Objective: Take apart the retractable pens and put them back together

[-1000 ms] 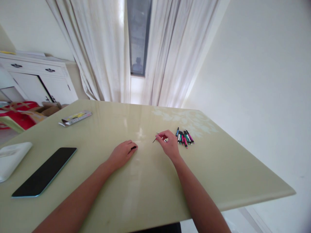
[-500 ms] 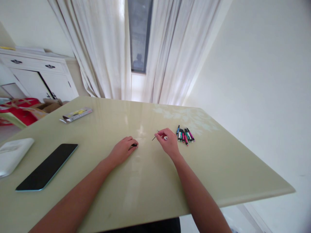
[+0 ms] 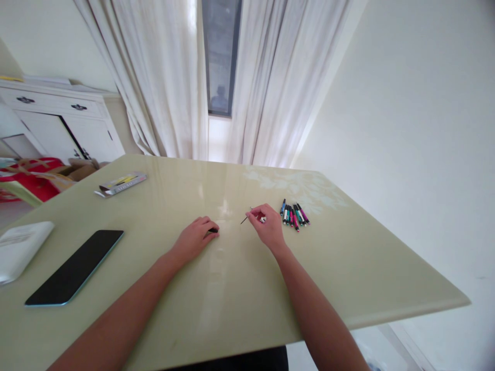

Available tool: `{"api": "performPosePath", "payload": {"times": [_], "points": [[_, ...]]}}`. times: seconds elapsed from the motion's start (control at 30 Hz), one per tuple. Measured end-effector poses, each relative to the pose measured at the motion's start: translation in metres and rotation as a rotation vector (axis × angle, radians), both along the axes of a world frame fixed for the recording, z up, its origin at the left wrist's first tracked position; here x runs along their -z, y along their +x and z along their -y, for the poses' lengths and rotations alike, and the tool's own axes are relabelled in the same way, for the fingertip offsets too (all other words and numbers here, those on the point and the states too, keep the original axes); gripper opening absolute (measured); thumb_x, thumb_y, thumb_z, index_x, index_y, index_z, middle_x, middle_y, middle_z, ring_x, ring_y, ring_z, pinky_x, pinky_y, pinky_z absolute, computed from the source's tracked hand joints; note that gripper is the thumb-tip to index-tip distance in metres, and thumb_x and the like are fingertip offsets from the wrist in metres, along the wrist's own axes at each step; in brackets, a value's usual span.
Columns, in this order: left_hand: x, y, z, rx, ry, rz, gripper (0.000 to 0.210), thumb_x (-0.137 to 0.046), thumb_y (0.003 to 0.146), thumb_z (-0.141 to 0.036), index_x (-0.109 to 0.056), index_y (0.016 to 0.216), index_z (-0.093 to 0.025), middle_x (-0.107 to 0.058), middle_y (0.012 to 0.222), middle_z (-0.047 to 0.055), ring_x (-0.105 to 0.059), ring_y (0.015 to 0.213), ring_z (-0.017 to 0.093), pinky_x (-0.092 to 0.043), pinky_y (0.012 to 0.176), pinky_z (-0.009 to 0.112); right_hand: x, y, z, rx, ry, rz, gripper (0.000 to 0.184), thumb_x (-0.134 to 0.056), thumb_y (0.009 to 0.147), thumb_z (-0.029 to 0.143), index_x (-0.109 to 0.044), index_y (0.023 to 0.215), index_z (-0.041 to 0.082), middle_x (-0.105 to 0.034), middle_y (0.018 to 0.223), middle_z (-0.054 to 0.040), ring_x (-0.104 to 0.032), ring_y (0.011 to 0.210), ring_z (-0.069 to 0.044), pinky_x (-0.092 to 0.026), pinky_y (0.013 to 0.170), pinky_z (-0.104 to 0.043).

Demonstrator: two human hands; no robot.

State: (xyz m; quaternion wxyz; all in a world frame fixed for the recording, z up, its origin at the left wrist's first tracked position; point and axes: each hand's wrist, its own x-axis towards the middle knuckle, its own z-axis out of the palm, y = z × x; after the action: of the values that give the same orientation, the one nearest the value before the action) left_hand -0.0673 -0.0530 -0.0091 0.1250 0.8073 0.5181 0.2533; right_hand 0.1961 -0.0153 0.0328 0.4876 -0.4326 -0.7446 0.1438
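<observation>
My left hand (image 3: pixel 194 239) rests on the table with its fingers closed round a short black piece (image 3: pixel 213 231), perhaps part of a pen; most of it is hidden. To the right, my right hand (image 3: pixel 269 230) pinches a thin dark pen refill (image 3: pixel 244 220) between thumb and fingertips, its tip slanting down to the left. Something small and white (image 3: pixel 263 219) shows inside the curled fingers of that hand, too covered to name. Just beyond it lies a row of several colourful pens (image 3: pixel 296 215), side by side on the table.
On the pale green table (image 3: pixel 240 304), a black-screened tablet or phone (image 3: pixel 75 268) and a white case-like object (image 3: pixel 23 247) lie at the left. An open cardboard box (image 3: pixel 122 183) sits at the back left. Beyond are a white cabinet (image 3: pixel 62 116) and curtains (image 3: pixel 162 77).
Almost nothing differs. Both hands keep their places and grips; the refill's tip has shifted very slightly to the left.
</observation>
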Motion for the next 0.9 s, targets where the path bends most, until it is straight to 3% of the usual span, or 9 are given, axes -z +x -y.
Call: {"api": "performPosePath", "payload": {"times": [0.17, 0.33, 0.4, 0.47, 0.53, 0.6, 0.77, 0.9], "points": [[-0.002, 0.001, 0.001, -0.020, 0.026, -0.023, 0.028, -0.056, 0.099, -0.043, -0.071, 0.107, -0.020, -0.069, 0.107, 0.008, -0.059, 0.104, 0.025, -0.048, 0.095, 0.040, 0.004, 0.000, -0.002, -0.003, -0.007, -0.017, 0.017, -0.069, 0.089, 0.035, -0.067, 0.080, 0.021, -0.066, 0.079, -0.0031, -0.061, 0.067, -0.016, -0.049, 0.065, -0.029], [-0.024, 0.012, 0.016, -0.225, 0.157, -0.059, 0.033, -0.052, 0.099, -0.047, -0.072, 0.113, -0.026, -0.067, 0.131, 0.009, -0.054, 0.121, 0.033, -0.039, 0.106, 0.053, 0.008, -0.001, -0.004, 0.024, 0.004, -0.036, 0.017, -0.069, 0.089, 0.035, -0.067, 0.079, 0.021, -0.066, 0.079, -0.0024, -0.060, 0.067, -0.016, -0.049, 0.066, -0.029], [-0.039, 0.027, 0.032, -0.087, 0.120, -0.005, 0.037, -0.042, 0.104, -0.043, -0.068, 0.124, -0.028, -0.063, 0.139, 0.006, -0.054, 0.128, 0.029, -0.037, 0.111, 0.052, 0.009, 0.000, -0.005, 0.046, 0.015, -0.055, 0.018, -0.069, 0.089, 0.035, -0.068, 0.079, 0.021, -0.067, 0.078, -0.0024, -0.059, 0.067, -0.016, -0.049, 0.066, -0.029], [-0.050, 0.050, 0.053, 0.229, 0.035, 0.042, 0.043, -0.035, 0.106, -0.040, -0.055, 0.144, -0.032, -0.056, 0.149, 0.004, -0.050, 0.137, 0.025, -0.035, 0.117, 0.048, 0.010, 0.002, -0.007, 0.068, 0.018, -0.074, 0.019, -0.068, 0.090, 0.037, -0.067, 0.078, 0.021, -0.067, 0.078, -0.0026, -0.059, 0.067, -0.016, -0.049, 0.066, -0.029], [-0.053, 0.073, 0.074, 0.582, -0.041, -0.009, 0.051, -0.043, 0.104, -0.043, -0.042, 0.154, -0.036, -0.049, 0.156, 0.004, -0.046, 0.142, 0.025, -0.030, 0.122, 0.047, 0.011, 0.004, -0.010, 0.087, 0.008, -0.096, 0.020, -0.068, 0.090, 0.038, -0.067, 0.078, 0.021, -0.067, 0.077, -0.0027, -0.059, 0.067, -0.016, -0.049, 0.067, -0.029], [-0.047, 0.092, 0.090, 0.806, -0.073, -0.042, 0.065, -0.049, 0.100, -0.050, -0.032, 0.159, -0.031, -0.046, 0.158, 0.007, -0.046, 0.144, 0.028, -0.028, 0.124, 0.048, 0.011, 0.006, -0.012, 0.100, -0.010, -0.121, 0.021, -0.069, 0.089, 0.038, -0.067, 0.078, 0.021, -0.067, 0.076, -0.0027, -0.059, 0.068, -0.017, -0.049, 0.067, -0.030], [-0.030, 0.109, 0.101, 0.874, -0.112, -0.078, 0.071, -0.045, 0.100, -0.054, -0.025, 0.162, -0.025, -0.039, 0.162, 0.009, -0.040, 0.148, 0.028, -0.027, 0.125, 0.045, 0.011, 0.008, -0.013, 0.106, -0.040, -0.167, 0.020, -0.069, 0.087, 0.038, -0.068, 0.078, 0.021, -0.067, 0.076, -0.0027, -0.059, 0.068, -0.017, -0.048, 0.066, -0.030], [-0.036, 0.097, 0.088, 0.815, -0.040, -0.104, 0.076, -0.050, 0.097, -0.060, -0.027, 0.161, -0.026, -0.035, 0.164, 0.008, -0.038, 0.149, 0.027, -0.024, 0.125, 0.043, 0.011, 0.007, -0.012, 0.096, -0.047, -0.162, 0.020, -0.069, 0.087, 0.038, -0.068, 0.079, 0.021, -0.067, 0.077, -0.0029, -0.060, 0.068, -0.017, -0.048, 0.065, -0.029]]}}
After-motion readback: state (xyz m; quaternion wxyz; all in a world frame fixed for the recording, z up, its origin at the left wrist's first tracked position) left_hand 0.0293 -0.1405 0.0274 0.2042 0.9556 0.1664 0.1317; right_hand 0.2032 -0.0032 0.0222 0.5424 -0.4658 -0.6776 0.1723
